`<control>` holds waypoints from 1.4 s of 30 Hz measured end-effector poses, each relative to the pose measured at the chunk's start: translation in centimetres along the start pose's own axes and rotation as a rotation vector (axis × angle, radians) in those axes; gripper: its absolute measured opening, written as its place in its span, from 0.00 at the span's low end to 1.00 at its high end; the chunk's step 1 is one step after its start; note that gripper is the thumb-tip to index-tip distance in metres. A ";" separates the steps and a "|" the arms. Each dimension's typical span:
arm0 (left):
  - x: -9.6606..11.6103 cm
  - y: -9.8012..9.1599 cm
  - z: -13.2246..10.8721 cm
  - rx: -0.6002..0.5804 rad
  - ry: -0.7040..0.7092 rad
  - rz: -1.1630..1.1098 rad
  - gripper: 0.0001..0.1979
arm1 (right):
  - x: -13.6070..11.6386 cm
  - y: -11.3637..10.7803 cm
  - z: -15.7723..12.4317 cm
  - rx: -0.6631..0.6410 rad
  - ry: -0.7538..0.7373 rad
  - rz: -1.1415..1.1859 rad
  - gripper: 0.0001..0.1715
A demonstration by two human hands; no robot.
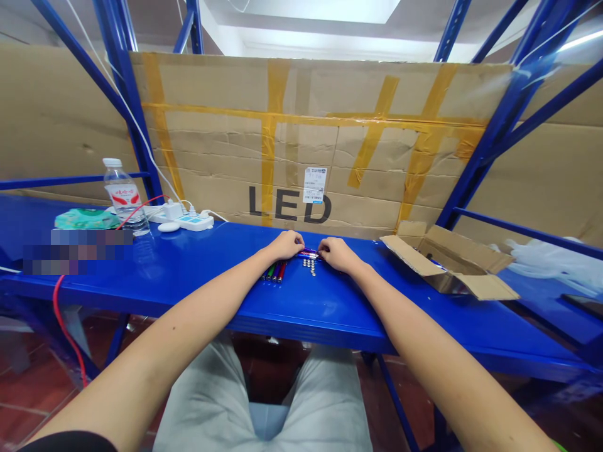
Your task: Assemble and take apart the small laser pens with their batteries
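Carefully, the left hand (285, 245) and right hand (336, 254) curl over a slim blue tube (308, 254) on the desk (330, 307), neither grip's hold clear. Just below, loose silver beads (309, 266) and coloured tubes (276, 271) could scatter if a wrist bumps them.

This was a workshop or small assembly room. A blue steel rack (490, 125) framed a blue metal workbench (330, 320), backed by taped cardboard sheets (264, 144). A power strip (195, 223), an open carton (447, 263) and small metal parts (309, 267) sat on the bench, above a red tile floor (28, 389).
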State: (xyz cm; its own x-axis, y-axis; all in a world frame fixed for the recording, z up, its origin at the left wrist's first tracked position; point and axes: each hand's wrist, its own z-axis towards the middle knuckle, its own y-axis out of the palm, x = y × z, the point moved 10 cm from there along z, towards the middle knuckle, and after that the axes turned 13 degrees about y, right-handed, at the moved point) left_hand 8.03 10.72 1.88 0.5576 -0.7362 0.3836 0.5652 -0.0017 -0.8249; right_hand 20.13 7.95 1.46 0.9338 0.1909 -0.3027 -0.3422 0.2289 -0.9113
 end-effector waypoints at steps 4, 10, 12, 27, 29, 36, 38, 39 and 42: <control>0.2 0.1 -0.2 -0.022 -0.016 -0.014 0.08 | -0.4 0.1 -0.6 -0.067 -0.015 0.020 0.09; 0.1 0.2 -0.3 -0.051 -0.019 -0.056 0.09 | 0.1 -0.3 -1.2 -0.144 0.018 0.123 0.10; 0.1 0.3 -0.4 -0.064 0.005 -0.102 0.10 | 0.2 -0.4 -1.3 -0.142 0.004 0.135 0.13; 0.5 0.8 -0.8 -0.143 0.080 -0.116 0.14 | -0.2 0.3 -0.8 -0.086 -0.083 0.096 0.11; 0.5 0.6 -0.8 -0.128 0.063 -0.133 0.15 | 0.0 0.1 -0.8 -0.084 -0.072 0.128 0.13; -0.1 -2.0 -1.5 -0.141 0.066 -0.099 0.09 | -0.6 -2.5 -1.7 0.026 -0.069 0.299 0.06; -0.6 -2.1 -2.2 -0.236 0.049 -0.133 0.09 | -2.0 -2.9 -2.6 0.021 -0.120 0.324 0.07; -0.7 -2.2 -2.5 -0.277 0.052 -0.147 0.09 | -3.2 -2.9 -3.2 0.013 -0.184 0.322 0.08; -0.8 -2.2 -3.2 -0.358 0.057 -0.165 0.10 | -7.2 -2.5 -5.3 0.011 -0.389 0.207 0.13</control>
State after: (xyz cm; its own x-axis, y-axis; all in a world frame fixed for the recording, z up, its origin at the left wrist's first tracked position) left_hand 4.45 9.12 2.07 0.4371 -0.7426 0.5074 0.3909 -0.3512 -0.8508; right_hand 14.86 0.95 4.45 0.7369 0.5788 -0.3491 -0.5214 0.1581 -0.8386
